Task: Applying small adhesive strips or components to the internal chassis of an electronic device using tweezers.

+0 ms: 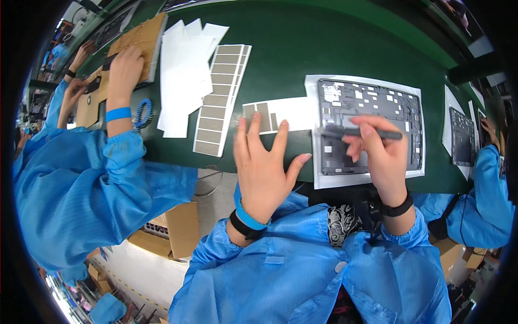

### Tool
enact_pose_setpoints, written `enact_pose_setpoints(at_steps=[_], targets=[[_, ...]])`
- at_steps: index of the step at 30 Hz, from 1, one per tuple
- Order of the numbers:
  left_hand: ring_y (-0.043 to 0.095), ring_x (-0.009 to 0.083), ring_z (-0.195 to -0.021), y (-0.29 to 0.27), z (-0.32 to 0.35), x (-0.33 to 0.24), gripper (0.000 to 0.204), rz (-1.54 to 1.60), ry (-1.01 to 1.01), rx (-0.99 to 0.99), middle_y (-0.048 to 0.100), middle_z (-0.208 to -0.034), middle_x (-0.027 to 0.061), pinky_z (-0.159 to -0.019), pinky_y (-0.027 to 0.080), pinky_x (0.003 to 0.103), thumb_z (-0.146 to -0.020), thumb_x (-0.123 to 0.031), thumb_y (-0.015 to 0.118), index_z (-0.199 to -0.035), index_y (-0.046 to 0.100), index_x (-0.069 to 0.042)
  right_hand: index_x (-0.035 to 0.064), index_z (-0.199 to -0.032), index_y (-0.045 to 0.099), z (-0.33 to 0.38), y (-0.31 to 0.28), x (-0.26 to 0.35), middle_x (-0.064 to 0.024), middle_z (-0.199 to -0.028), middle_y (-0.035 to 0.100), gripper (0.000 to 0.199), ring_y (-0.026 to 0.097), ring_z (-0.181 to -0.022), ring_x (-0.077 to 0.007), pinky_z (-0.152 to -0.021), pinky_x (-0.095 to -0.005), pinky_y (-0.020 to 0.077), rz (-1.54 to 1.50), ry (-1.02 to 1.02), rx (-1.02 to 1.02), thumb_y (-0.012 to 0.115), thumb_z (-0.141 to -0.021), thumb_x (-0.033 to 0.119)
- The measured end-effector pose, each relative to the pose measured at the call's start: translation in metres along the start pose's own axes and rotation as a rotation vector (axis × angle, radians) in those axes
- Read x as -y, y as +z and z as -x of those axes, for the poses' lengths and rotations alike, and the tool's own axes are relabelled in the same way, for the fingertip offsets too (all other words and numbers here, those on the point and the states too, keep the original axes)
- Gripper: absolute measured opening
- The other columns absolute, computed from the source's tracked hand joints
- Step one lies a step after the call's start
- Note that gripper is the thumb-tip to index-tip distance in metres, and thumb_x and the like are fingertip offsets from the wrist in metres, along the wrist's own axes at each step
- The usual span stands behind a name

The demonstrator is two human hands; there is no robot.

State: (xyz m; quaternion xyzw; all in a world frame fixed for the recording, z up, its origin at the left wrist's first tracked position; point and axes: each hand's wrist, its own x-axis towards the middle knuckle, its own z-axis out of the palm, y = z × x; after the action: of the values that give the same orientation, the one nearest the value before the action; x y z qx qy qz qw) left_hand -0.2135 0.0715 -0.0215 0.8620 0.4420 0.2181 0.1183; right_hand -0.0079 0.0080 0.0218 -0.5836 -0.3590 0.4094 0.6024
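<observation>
My left hand [264, 167] is open, fingers spread, its fingertips resting on the near edge of a white backing strip [299, 112] that carries a few grey-brown rectangular stickers [266, 114]. To the right, a dark tablet-like housing [345, 156] dotted with white pads lies on a white sheet [314, 178]. Over that housing, my right hand [380, 148] is closed around a slim black pen-shaped tool [386, 134], whose tip points left. The tool is blurred, so its exact kind and whether it touches the housing cannot be made out.
Left of my hands lie a long sheet of grey-brown stickers [216, 102] and overlapping white sheets [183, 81]. A co-worker's hand [125, 70] rests on a cardboard piece [143, 38], near a blue coiled cord [143, 113]. Another dark housing [462, 135] lies far right by another person.
</observation>
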Motion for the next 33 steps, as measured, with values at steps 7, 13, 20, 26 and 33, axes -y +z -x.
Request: enact_pose_setpoints(at_steps=[7, 13, 20, 26, 33], targets=[[0.043, 0.0388, -0.135, 0.006, 0.008, -0.021, 0.057, 0.160, 0.134, 0.047, 0.051, -0.141, 0.0164, -0.112, 0.027, 0.058, -0.082, -0.033, 0.075, -0.131, 0.060, -0.007, -0.0049, -0.109, 0.067, 0.032, -0.015, -0.020, -0.0078, -0.082, 0.068, 0.020, 0.068, -0.072, -0.0127, -0.063, -0.0240, 0.0519, 0.058, 0.127, -0.028, 0.056, -0.100, 0.009], [0.043, 0.0380, -0.135, 0.008, 0.006, -0.025, 0.056, 0.110, 0.127, 0.075, 0.050, -0.141, 0.0174, -0.112, 0.027, 0.057, -0.080, -0.027, 0.077, -0.130, 0.061, -0.006, -0.0067, -0.104, 0.067, 0.035, -0.013, -0.021, -0.0077, -0.082, 0.069, 0.016, 0.068, -0.072, -0.0118, -0.072, -0.0252, 0.0568, 0.070, 0.092, -0.051, 0.057, -0.097, 0.004], [0.043, 0.0382, -0.135, 0.007, 0.007, -0.028, 0.056, 0.095, 0.124, 0.085, 0.050, -0.142, 0.0173, -0.112, 0.027, 0.057, -0.079, -0.025, 0.077, -0.130, 0.061, -0.006, -0.0078, -0.100, 0.068, 0.038, -0.012, -0.026, -0.0096, -0.082, 0.071, 0.015, 0.071, -0.073, -0.0132, -0.068, -0.0255, 0.0580, 0.128, 0.007, -0.075, 0.059, -0.095, 0.004], [0.044, 0.0386, -0.134, 0.005, 0.005, -0.036, 0.056, 0.108, 0.122, 0.081, 0.050, -0.142, 0.0167, -0.112, 0.028, 0.058, -0.079, -0.024, 0.077, -0.130, 0.061, -0.005, -0.0063, -0.100, 0.068, 0.038, -0.011, -0.022, -0.0095, -0.082, 0.071, 0.015, 0.071, -0.074, -0.0135, -0.067, -0.0248, 0.0568, 0.171, 0.064, -0.078, 0.060, -0.094, 0.005], [0.043, 0.0430, -0.132, 0.004, 0.004, -0.060, 0.079, -0.155, 0.261, 0.132, 0.049, -0.143, 0.0189, -0.105, 0.037, 0.061, -0.074, -0.062, 0.070, -0.125, 0.065, -0.001, -0.0058, -0.100, 0.068, 0.040, -0.010, -0.030, -0.0071, -0.079, 0.068, 0.014, 0.066, -0.070, -0.0104, -0.069, -0.0249, 0.0562, 0.153, -0.046, -0.135, 0.058, -0.096, 0.003]])
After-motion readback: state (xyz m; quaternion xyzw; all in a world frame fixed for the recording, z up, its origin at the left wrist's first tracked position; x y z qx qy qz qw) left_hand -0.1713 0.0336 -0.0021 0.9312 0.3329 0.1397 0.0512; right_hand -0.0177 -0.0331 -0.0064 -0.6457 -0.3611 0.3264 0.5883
